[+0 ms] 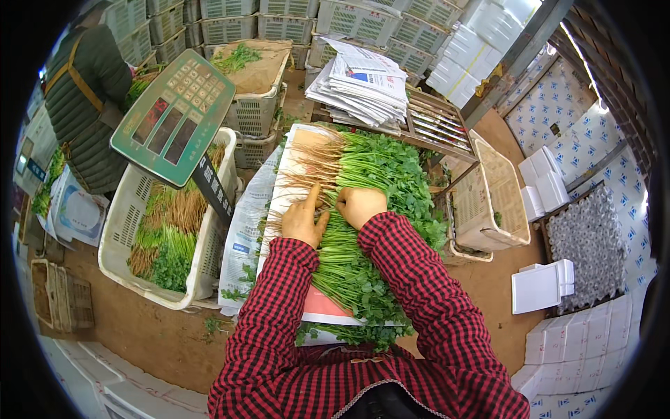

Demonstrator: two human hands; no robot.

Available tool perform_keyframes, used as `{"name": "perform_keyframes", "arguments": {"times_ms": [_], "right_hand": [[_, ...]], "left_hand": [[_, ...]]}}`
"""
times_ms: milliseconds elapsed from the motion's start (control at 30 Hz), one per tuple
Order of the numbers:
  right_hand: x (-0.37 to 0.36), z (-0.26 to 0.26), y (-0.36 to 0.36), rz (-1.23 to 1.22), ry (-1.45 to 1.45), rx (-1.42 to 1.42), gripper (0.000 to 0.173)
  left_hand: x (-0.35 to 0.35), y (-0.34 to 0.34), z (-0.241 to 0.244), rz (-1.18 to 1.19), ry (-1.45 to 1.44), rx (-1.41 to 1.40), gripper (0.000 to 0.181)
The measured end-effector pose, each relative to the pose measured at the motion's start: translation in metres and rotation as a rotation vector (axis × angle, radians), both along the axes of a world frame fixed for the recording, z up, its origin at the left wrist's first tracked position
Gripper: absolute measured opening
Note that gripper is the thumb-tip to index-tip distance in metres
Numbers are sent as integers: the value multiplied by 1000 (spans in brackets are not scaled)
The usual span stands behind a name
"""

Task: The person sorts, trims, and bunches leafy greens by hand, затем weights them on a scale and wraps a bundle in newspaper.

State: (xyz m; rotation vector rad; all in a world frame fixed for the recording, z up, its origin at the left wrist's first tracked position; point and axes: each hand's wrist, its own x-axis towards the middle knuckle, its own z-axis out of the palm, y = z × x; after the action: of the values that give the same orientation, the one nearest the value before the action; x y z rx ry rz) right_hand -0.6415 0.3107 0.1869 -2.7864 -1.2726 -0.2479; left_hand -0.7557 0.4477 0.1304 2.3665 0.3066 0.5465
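Observation:
Leafy green herb stems with long brown roots, like coriander, lie in a thick row on newspaper before me, roots to the left and leaves to the right. My left hand rests over the roots, index finger stretched forward and thumb apart, with nothing plainly held. My right hand is curled in a fist against the stems just right of it; whether stems are inside the fingers is hidden. More newspaper sticks out beyond the left side of the row.
A green digital scale display stands at left above a plastic crate of rooted herbs. Newspapers are piled on a rack ahead. Another person stands far left. Crates and white foam boxes are at right.

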Motion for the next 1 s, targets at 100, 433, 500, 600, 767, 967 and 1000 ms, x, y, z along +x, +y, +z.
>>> {"name": "perform_keyframes", "arguments": {"times_ms": [100, 433, 500, 600, 767, 967, 1000], "right_hand": [[3, -5, 8, 29, -70, -104, 18], [-2, 50, -14, -250, 1013, 820, 23], [-12, 69, -48, -151, 1055, 1167, 17], [-15, 89, -158, 288, 1043, 1639, 19], [-21, 41, -270, -691, 695, 1564, 42], [-139, 22, -203, -273, 109, 535, 54], [-142, 18, -203, -279, 110, 561, 57]], "left_hand": [[2, 0, -1, 2, 6, 35, 78], [-3, 4, 7, -23, 101, -35, 79], [-7, 9, 0, 1, 105, -9, 78], [0, -1, 0, -22, 44, -6, 78], [4, -2, -6, 13, -28, 26, 71], [5, 9, -9, -10, -86, -79, 67], [3, 11, -3, -43, -85, -409, 65]]}}
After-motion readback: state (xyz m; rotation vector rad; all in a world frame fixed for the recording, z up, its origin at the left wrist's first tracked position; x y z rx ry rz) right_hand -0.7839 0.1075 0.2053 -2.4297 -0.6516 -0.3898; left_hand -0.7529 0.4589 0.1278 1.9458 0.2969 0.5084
